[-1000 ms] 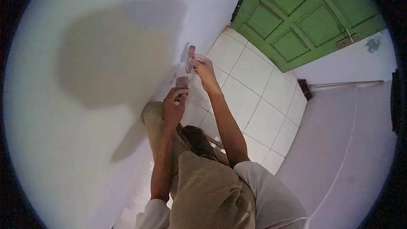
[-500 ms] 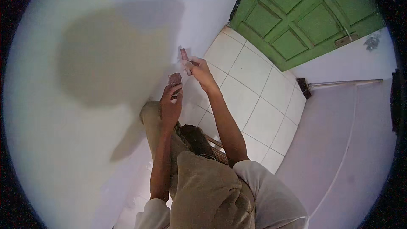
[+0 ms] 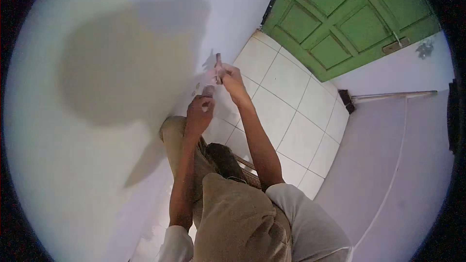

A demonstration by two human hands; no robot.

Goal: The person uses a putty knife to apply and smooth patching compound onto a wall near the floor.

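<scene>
My left hand (image 3: 200, 112) is closed, fingers bent, on a small flat reddish-brown piece (image 3: 208, 90), its kind unclear; only the top part shows above my fingers. Just beyond and to the right, my right hand (image 3: 231, 78) grips a narrow, brownish flat tool (image 3: 218, 60), perhaps a scraper, seen nearly edge-on. Its tip points up and away from me. The two held things are close together but apart, in front of the pale wall (image 3: 160, 73). A small grey patch (image 3: 196, 88) marks the wall beside my left fingers.
White floor tiles (image 3: 276, 92) lie to the right of my hands. A green panelled door (image 3: 340, 19) stands at the far right. Below it a long-handled brush (image 3: 348, 101) leans by the lilac wall (image 3: 369, 140). My bent knee (image 3: 173, 128) is near the wall.
My left hand has turned and shifted slightly right, so less of its piece shows. My right hand has tilted its tool more upright and edge-on, a little to the right.
</scene>
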